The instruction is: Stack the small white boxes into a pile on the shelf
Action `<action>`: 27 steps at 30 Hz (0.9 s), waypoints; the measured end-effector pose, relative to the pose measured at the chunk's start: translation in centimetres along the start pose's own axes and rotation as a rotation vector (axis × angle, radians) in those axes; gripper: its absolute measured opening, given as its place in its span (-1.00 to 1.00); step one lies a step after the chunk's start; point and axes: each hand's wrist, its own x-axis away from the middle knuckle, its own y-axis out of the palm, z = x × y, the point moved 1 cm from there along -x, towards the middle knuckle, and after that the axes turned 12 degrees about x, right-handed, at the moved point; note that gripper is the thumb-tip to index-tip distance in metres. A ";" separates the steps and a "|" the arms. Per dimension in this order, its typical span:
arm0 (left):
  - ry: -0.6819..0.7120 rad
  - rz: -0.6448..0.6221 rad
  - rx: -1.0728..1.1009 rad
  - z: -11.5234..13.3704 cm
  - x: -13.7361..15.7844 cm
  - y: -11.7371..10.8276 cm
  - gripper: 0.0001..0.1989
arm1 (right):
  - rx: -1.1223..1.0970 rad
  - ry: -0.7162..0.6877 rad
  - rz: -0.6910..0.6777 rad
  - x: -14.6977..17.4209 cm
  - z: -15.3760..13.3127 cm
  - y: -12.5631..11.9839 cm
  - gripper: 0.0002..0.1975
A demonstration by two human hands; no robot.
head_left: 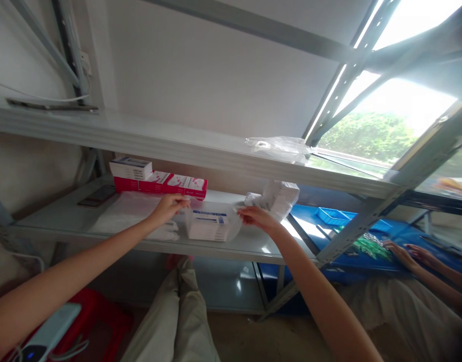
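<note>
Both hands reach to the middle shelf (65,221) of a grey metal rack. Between them stands a stack of white boxes with a blue label (208,224), wrapped in a clear plastic bag (234,229); it sits near the front edge of the shelf. The left hand (169,207) is at the upper left corner of the stack, fingers bent together and pinching the plastic there. The right hand (256,217) is at the right side, its fingers closed on the loose plastic beside the boxes.

Behind the left hand lie flat red boxes (174,185) in a row, touching each other, and a white box (131,168) rests on top of the left one. A dark flat thing (98,195) lies further left on the shelf; I cannot tell what it is. Behind the right hand is another wrapped bundle of white boxes (278,197), tilted. On the upper shelf (159,141) lies an empty-looking clear bag (280,147).

The shelf has open room left of the stack, toward the front edge. To the right, a diagonal brace (352,231) of the rack crosses near the right arm. Beyond it, another person's hands (404,251) rest on a blue desk (389,226), beside a blue tray (331,216) and some green things (369,246).
</note>
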 end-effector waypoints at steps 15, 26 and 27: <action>0.289 0.296 -0.274 1.3 1.3 0.0 -0.56 | 0.505 -0.157 0.458 2.2 -1.3 -0.9 -0.76; 0.559 -0.505 -1.101 -0.9 3.3 7.1 -0.76 | 0.999 -0.403 -0.168 -2.1 -5.9 8.8 -0.84; 0.535 -0.516 -1.055 -1.2 3.0 7.5 -0.81 | 1.025 -0.381 -0.215 -3.3 -5.2 9.3 -0.85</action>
